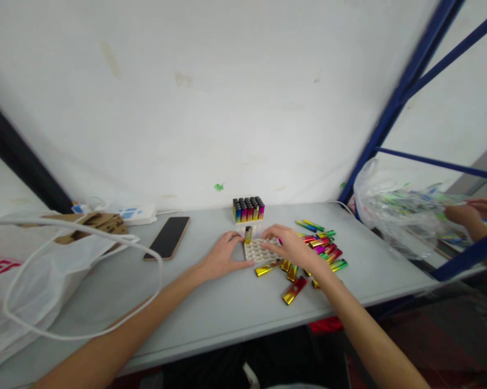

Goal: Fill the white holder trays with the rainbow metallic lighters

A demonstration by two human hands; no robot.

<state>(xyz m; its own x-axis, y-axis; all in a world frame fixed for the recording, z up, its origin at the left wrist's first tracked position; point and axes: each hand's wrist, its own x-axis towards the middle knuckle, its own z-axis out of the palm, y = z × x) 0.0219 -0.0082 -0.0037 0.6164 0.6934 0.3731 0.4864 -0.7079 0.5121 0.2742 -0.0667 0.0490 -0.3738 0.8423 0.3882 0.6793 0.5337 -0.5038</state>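
A white lighter tray [254, 253] with rows of round holes lies on the table between my hands. One gold lighter [248, 235] with a black top stands upright at its back left corner. My left hand [226, 255] grips the tray's left side, thumb at the front and fingers at the back. Over the tray's right part, my right hand [288, 246] has its fingers bent together; a bit of magenta shows at them, apparently a lighter mostly hidden by the hand. Loose shiny lighters [294, 290] in gold, red, green and magenta lie under and around my right wrist.
Behind the tray stands a filled block of lighters [248, 210]. A phone [168, 237] lies to the left, near a white bag [36, 286] and a looping white cable [85, 337]. On the right are a blue frame [373, 138], a plastic bag [383, 210] and another person's hands [466, 216].
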